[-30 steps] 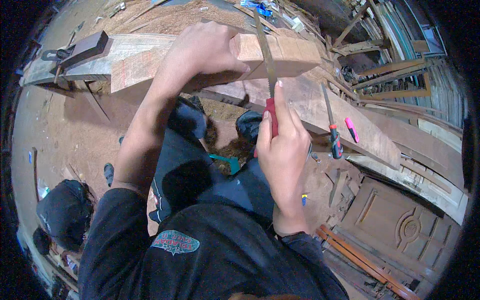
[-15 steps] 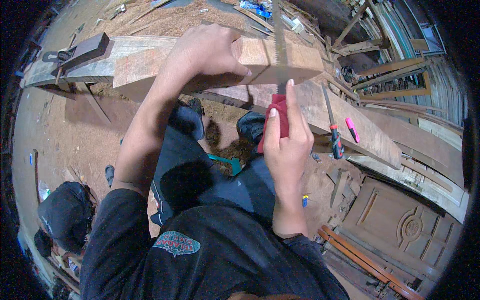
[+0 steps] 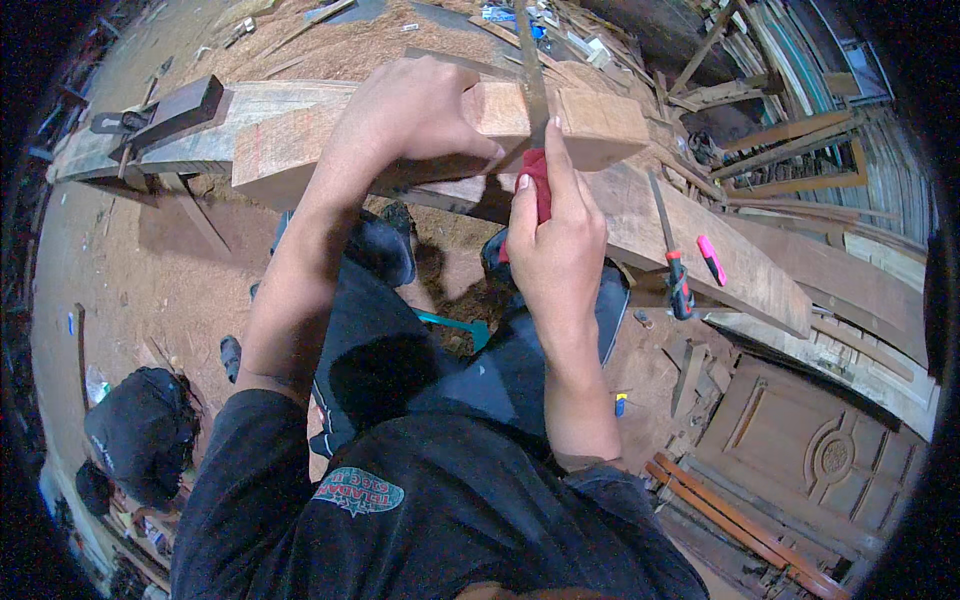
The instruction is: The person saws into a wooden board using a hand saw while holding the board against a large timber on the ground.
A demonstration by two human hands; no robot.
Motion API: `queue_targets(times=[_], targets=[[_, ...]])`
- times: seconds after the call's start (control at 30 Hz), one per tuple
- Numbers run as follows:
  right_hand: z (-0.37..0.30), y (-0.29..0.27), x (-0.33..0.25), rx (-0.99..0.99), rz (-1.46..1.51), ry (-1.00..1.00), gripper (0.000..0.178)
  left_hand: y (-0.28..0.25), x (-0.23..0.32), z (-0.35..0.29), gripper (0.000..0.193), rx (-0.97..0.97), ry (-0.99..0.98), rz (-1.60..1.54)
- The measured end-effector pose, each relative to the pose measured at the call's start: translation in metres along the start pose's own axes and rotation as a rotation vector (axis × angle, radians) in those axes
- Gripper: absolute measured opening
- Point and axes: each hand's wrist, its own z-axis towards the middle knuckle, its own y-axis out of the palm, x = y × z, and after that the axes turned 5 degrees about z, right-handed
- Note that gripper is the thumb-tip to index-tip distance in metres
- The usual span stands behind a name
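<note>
My left hand (image 3: pixel 425 105) presses down on a thick wooden block (image 3: pixel 285 145), fingers over its far side and thumb on the near side. My right hand (image 3: pixel 562 230) holds a handsaw (image 3: pixel 533 85) by a red grip (image 3: pixel 537 175), its index finger stretched along the blade. The toothed blade crosses the block to the right of my left thumb, touching or very near its top; the exact contact cannot be made out. Under the block runs a long wooden beam (image 3: pixel 720 235).
On the beam lie a file-like pointed tool (image 3: pixel 678 285) with a red-and-black handle and a pink marker (image 3: pixel 711 260). A wooden hand plane (image 3: pixel 180 120) sits at far left. Another person (image 3: pixel 145 430) crouches lower left. A carved door panel (image 3: pixel 790 430) lies lower right.
My right hand and the saw have pushed away from me and shifted left across the block. My left hand keeps its hold on the block.
</note>
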Motion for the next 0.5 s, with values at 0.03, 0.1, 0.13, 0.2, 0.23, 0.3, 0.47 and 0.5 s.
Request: queue_targets(times=[0.03,0.1,0.13,0.2,0.23,0.3,0.47,0.5], targets=[[0.0,0.001,0.001,0.007,0.001,-0.007,0.061,0.004,-0.002,-0.001,0.074,0.059,-0.001,-0.017],[0.0,0.001,-0.001,-0.004,-0.019,-0.004,0.062,0.003,-0.001,-0.002,0.074,0.05,-0.003,-0.035],[-0.001,0.001,-0.001,-0.009,-0.03,-0.002,0.062,0.001,0.0,-0.002,0.074,0.045,-0.004,-0.044],[-0.003,0.0,-0.002,-0.03,-0.07,0.001,0.064,-0.003,0.004,-0.002,0.073,0.03,-0.004,-0.031],[-0.005,-0.001,-0.002,-0.04,-0.09,0.003,0.065,-0.003,0.005,-0.002,0.072,0.022,-0.003,-0.025],[-0.01,-0.003,-0.01,-0.055,-0.102,0.06,0.064,0.001,0.001,-0.001,0.072,0.029,-0.006,-0.02],[-0.009,-0.006,-0.015,-0.074,-0.196,0.071,0.067,0.003,0.001,0.003,0.076,-0.011,0.001,-0.014],[-0.009,-0.004,-0.015,-0.07,-0.215,0.05,0.067,0.002,-0.001,0.004,0.079,-0.052,0.004,0.015]])
